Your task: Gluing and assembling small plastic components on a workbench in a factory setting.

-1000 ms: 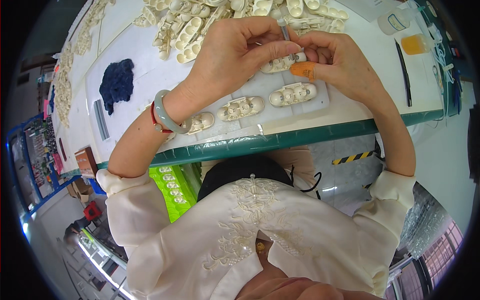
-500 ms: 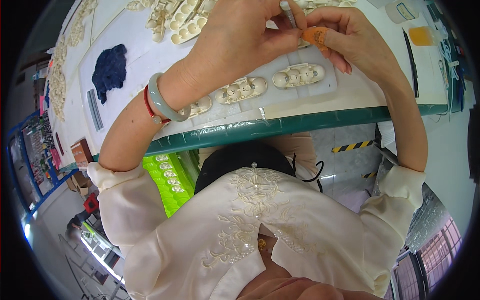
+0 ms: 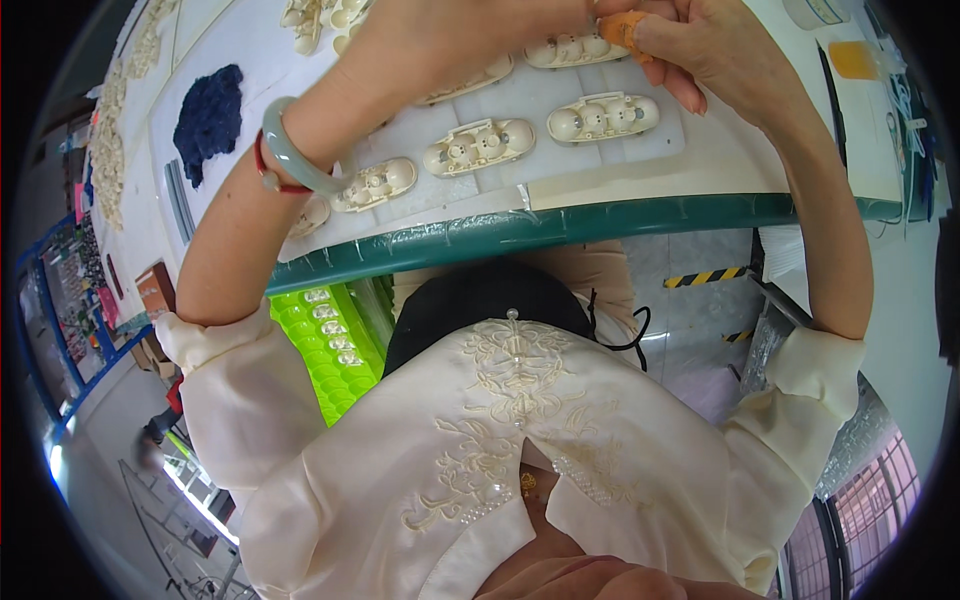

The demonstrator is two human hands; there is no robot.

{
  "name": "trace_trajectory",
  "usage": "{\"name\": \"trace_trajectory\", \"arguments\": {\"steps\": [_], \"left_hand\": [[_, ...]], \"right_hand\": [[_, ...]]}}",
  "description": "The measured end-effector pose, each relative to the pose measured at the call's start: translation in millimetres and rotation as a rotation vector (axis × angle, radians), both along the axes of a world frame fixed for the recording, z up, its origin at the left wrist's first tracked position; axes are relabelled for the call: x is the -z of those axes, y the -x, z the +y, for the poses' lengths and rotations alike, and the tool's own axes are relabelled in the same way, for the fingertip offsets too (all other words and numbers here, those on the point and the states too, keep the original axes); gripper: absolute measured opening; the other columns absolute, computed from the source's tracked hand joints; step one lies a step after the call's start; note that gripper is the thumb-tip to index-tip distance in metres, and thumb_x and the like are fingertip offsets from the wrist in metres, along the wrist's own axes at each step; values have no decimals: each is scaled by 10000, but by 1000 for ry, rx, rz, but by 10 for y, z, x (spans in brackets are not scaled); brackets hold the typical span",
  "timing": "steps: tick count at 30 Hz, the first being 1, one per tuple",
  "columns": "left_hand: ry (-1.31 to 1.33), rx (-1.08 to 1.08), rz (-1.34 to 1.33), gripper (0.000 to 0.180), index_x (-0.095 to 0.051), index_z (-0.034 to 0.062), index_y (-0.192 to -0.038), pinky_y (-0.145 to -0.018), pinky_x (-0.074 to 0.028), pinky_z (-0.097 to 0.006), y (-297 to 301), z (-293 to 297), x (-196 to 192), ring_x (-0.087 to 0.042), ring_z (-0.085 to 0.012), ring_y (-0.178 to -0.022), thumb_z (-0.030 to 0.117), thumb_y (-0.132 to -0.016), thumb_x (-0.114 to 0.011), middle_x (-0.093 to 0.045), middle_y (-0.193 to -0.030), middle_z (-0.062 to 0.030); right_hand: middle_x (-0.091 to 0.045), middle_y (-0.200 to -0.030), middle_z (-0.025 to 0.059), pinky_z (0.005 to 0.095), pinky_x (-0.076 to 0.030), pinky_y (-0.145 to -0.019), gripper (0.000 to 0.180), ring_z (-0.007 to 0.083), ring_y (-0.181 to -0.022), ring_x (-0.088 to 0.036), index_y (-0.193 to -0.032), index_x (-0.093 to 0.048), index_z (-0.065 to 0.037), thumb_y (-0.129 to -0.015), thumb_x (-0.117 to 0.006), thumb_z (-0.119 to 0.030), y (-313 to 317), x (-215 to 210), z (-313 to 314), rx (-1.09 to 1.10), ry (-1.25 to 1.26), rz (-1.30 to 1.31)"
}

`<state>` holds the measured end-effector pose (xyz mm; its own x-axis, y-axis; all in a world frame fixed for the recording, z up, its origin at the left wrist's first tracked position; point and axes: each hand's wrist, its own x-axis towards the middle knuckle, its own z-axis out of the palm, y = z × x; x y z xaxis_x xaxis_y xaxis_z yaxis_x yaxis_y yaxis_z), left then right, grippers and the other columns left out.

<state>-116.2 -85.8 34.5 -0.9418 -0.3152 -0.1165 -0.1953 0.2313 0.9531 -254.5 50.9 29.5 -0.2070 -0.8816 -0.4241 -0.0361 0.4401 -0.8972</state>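
Note:
Cream plastic parts with rounded domes stand in rows on a pale board (image 3: 660, 140). The nearest row holds a right one (image 3: 603, 117), a middle one (image 3: 480, 147) and a left one (image 3: 374, 185). Above the far row, my left hand (image 3: 480, 40) is blurred and closed, its fingertips partly cut off by the upper edge. My right hand (image 3: 695, 50) is also closed, with an orange finger cover (image 3: 624, 32), beside a far-row part (image 3: 572, 50). Both hands' fingertips come close together. Whatever they hold is hidden.
A dark blue cloth (image 3: 208, 122) and grey strips (image 3: 179, 200) lie left on the table. At the right are a container of orange liquid (image 3: 854, 60) and a black rod (image 3: 833, 105). The green table edge (image 3: 530, 227) runs in front, above a bright green tray (image 3: 325, 365).
Both hands have shifted farther toward the upper edge, exposing more parts on the board. The slim grey-white tube in my left hand has gone out of sight. My view has moved slightly.

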Motion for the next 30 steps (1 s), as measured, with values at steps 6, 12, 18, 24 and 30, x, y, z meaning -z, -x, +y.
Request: {"name": "trace_trajectory", "arguments": {"steps": [6,12,18,24,30], "left_hand": [[23,-131,150,98,-596,-28,-896,-556,-459,-159,-143,-99,-254,-572,-60,-629,26,-825,-638,-626,-753,-47],[137,17,61,123,-596,-41,-910,-566,-473,-171,-93,9,-118,-585,-59,-655,34,-824,-642,-633,-736,-50],[194,21,-10,99,-607,-39,-872,-567,-479,-185,-178,25,-70,-582,-61,-656,24,-809,-652,-635,-730,-54],[263,12,80,85,-601,-21,-817,-583,-495,-201,-174,69,-13,-600,-73,-655,-8,-752,-653,-641,-723,-59],[463,55,230,127,-583,-5,-790,-588,-518,-239,-154,145,-29,-641,-132,-671,-16,-706,-677,-633,-708,-87]], "right_hand": [[-564,-578,68,199,-363,-324,61,82,-377,-479,-832,-564,34,-797,-572,-14,-58,-153,-90,-36,-38,93],[-556,-564,54,187,-343,-339,74,73,-383,-454,-851,-575,25,-786,-567,-8,-109,-233,-40,1,-96,178],[-556,-573,36,188,-337,-355,87,65,-410,-463,-850,-584,16,-800,-571,-53,-111,-171,-136,-47,-105,191],[-568,-599,44,181,-340,-358,124,65,-423,-471,-887,-615,20,-805,-581,-66,3,-55,-100,44,-108,36],[-581,-606,53,176,-341,-357,162,63,-418,-469,-921,-640,34,-805,-614,-76,320,427,-199,-529,831,-523]]}}
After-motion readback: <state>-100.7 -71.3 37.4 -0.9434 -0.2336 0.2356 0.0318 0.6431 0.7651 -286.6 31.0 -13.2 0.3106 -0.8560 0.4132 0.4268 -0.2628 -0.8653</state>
